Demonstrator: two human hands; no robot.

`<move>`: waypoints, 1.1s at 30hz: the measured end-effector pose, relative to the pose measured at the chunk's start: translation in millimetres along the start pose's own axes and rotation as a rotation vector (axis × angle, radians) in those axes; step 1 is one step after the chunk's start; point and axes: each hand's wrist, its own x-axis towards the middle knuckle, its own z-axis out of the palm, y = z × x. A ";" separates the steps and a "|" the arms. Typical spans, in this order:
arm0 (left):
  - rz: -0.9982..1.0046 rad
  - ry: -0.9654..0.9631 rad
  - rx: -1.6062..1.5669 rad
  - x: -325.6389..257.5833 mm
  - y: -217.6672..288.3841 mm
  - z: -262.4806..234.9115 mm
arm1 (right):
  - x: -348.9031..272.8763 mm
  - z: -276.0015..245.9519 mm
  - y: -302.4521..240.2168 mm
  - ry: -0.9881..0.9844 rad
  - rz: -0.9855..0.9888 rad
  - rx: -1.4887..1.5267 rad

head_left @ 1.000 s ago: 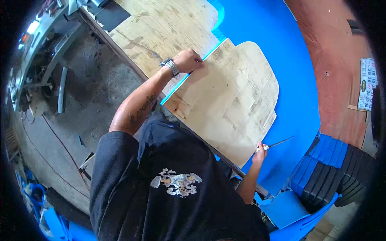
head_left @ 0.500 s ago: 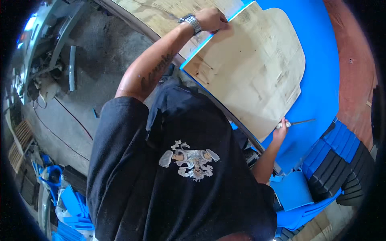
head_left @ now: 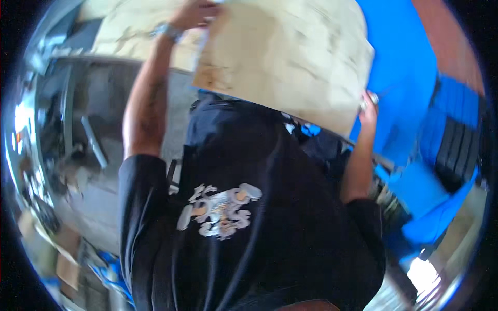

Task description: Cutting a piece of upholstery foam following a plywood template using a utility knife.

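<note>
"Fingers?"
"Left hand (head_left: 193,14) pinches the wooden panel (head_left: 290,59) by its left edge; right hand (head_left: 369,110) is closed around a pale-handled tool (head_left: 374,98) at the panel's right edge."
"And the panel?"
"Between both hands, blue sheet (head_left: 402,67) to its right, plywood (head_left: 129,36) to its left."

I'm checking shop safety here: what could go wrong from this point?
First, the right hand holds a thin tool at the wooden board's right edge, so a slip might scratch the board or nick a finger. Second, the tool extends over the blue sheet, so it could mark that surface. Third, the left hand is at the board's opposite edge, its grip too blurred to judge; if loose, the board could shift.
</note>
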 end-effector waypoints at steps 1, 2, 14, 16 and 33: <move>0.089 -0.069 -0.082 -13.4 31.2 25.6 | -4.7 -16.4 4.7 0.019 0.026 0.009; 0.030 0.075 -0.010 -29.9 53.1 36.9 | 5.8 -29.9 14.7 0.019 0.016 0.024; -0.207 0.144 0.257 -88.4 97.6 12.1 | -39.1 -17.3 -28.1 0.025 -0.060 0.076; -0.240 0.146 0.273 -108.8 99.7 -1.0 | -51.5 -2.0 -35.5 0.008 -0.064 0.088; -0.134 0.190 0.114 -43.4 56.9 45.0 | -5.8 -31.3 7.7 0.005 -0.161 0.145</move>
